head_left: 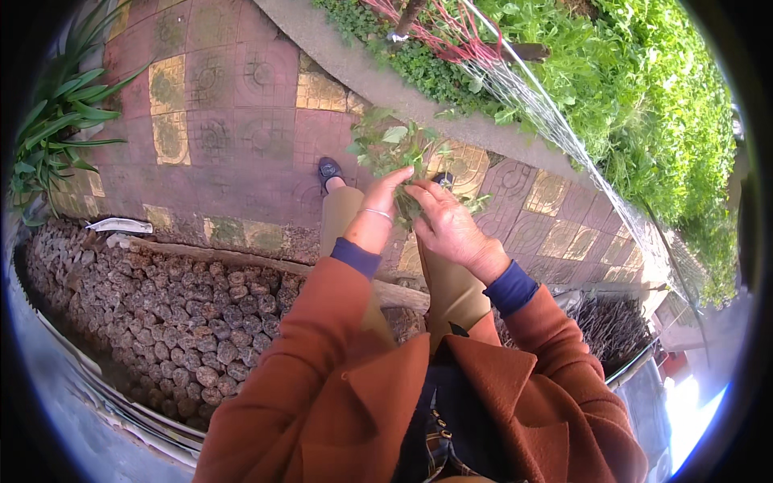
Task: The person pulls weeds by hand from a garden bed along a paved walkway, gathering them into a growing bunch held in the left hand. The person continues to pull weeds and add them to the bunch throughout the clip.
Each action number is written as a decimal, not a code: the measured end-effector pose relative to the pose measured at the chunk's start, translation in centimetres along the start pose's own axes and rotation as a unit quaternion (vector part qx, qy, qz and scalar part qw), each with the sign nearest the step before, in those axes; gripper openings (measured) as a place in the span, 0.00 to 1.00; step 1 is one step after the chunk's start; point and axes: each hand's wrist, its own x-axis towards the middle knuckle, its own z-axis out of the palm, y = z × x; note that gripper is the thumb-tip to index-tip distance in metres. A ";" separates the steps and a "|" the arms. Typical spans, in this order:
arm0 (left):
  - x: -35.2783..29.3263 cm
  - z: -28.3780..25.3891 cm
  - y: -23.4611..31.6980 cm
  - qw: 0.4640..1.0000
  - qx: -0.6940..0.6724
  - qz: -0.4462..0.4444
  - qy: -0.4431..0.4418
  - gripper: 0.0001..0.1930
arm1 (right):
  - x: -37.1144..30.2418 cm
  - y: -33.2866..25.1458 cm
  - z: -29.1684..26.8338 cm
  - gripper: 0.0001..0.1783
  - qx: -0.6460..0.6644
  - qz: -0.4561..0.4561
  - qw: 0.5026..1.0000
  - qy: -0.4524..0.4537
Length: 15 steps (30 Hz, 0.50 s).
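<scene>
A loose bunch of leafy green stems is held up in front of me, over the paving between my feet. My left hand is closed around its left side, the thumb lying along the stems. From the right, my right hand has its fingers bent and pressed together against the lower stems, close to the left fingertips. Some leaves stick out below and to the right of the right hand. The exact grip of the fingers on the stems is partly hidden by the hands.
Red and yellow patterned paving lies ahead. A garden bed of dense greenery is at the right, behind white netting and a concrete kerb. Round brown lumps are piled at the left behind a log. A long-leaved plant grows far left.
</scene>
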 end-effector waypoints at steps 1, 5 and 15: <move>0.9 -1.2 0.2 1.000 -0.006 -0.007 0.027 0.11 | 0.8 0.7 0.7 0.25 0.005 -0.013 1.000 0.012; 2.3 -3.7 1.4 0.997 -0.076 -0.003 -0.001 0.12 | 4.6 3.5 1.8 0.19 0.051 0.007 0.998 0.042; 5.6 -7.0 2.6 0.978 -0.190 0.068 -0.049 0.17 | 15.2 9.1 5.4 0.17 0.311 0.160 0.934 0.066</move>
